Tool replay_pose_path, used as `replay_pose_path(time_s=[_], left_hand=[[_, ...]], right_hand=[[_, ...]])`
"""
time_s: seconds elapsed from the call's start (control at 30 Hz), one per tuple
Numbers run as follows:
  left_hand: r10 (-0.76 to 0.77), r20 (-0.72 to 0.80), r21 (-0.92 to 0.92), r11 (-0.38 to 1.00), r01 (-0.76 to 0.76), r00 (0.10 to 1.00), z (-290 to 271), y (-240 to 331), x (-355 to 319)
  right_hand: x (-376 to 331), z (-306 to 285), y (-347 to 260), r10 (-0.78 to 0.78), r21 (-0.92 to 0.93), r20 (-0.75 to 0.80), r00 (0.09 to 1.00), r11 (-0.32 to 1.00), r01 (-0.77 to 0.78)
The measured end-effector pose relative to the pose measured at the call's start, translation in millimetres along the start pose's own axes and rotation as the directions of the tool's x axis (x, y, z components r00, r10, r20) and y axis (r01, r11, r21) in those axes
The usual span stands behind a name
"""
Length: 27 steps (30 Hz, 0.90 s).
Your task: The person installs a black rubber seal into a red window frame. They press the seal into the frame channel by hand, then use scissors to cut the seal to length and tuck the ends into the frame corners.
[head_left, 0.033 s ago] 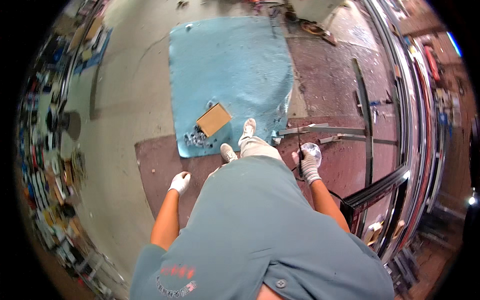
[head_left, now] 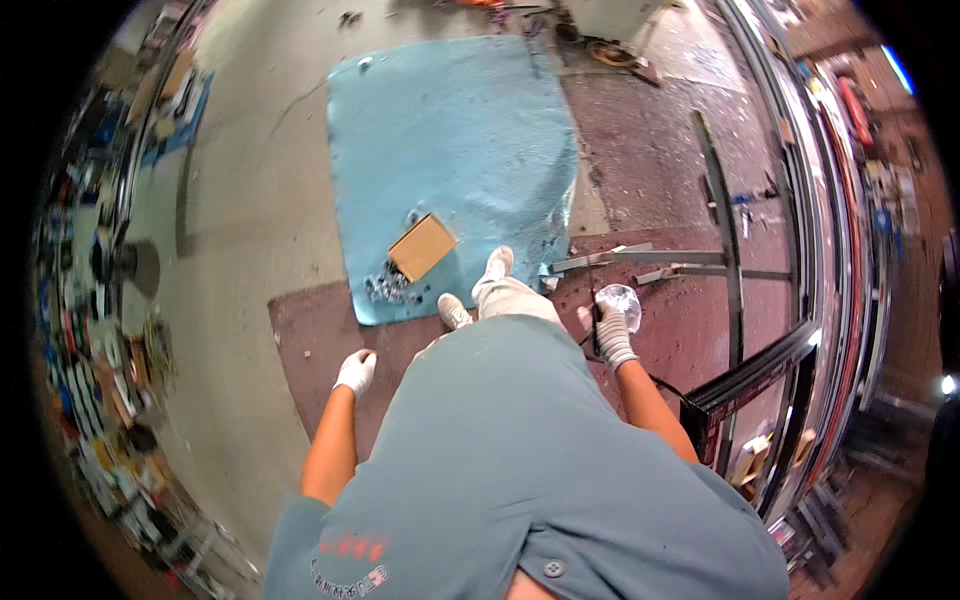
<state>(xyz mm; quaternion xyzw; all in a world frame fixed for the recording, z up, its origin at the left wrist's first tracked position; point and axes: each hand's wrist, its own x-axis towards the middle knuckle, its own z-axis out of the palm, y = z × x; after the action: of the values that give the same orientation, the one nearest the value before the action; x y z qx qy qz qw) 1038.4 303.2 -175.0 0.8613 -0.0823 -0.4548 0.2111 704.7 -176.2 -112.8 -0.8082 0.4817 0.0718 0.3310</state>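
Compared w/ the pic of an instant ago, very little is changed: the floor things appear slightly more to the left & lower, prob. only because the head turned a bit, so for the work in hand no new step shows. The R hand (head_left: 612, 338), in a striped glove, has its fingers closed around a dark thing (head_left: 598, 311), kind unclear, beside the person's right leg. A clear plastic bag (head_left: 622, 302) is right next to this hand; whether it is held, I can't tell. The L hand (head_left: 356, 371), w/ white glove, hangs above the dark red mat (head_left: 312, 330), fingers curled; if they pinch smth, I can't tell. On the blue mat (head_left: 440, 120) is a carton (head_left: 423, 248), w/ small dark parts (head_left: 390, 286) scattered at its lower-left end.
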Motion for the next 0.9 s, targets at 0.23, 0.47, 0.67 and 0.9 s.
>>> replay_pose_path(time_s=[0.23, 0.47, 0.67, 0.9], left_hand=[[-0.028, 0.200, -0.053, 0.998, 0.040, 0.979, -29, 74, 63], [0.279, 0.456, 0.156, 0.910, -0.385, 0.845, -45, 140, 236], [0.369, 0.662, 0.435, 0.520, -0.735, 0.653, -1, 412, 220], [0.307, 0.928, 0.180, 0.123, -0.976, 0.210, 170, 600, 124]], right_hand=[[1, -6, -14, 0.231, 0.207, -0.015, 0.973, 0.953, -0.223], [-39, -8, -6, 0.482, 0.287, -0.053, 0.874, 0.846, -0.449], [-133, -12, -32, 0.754, 0.685, -0.374, 0.540, 0.617, -0.387], [-174, 94, -11, 0.941, 0.938, -0.330, 0.070, 0.319, 0.134]])
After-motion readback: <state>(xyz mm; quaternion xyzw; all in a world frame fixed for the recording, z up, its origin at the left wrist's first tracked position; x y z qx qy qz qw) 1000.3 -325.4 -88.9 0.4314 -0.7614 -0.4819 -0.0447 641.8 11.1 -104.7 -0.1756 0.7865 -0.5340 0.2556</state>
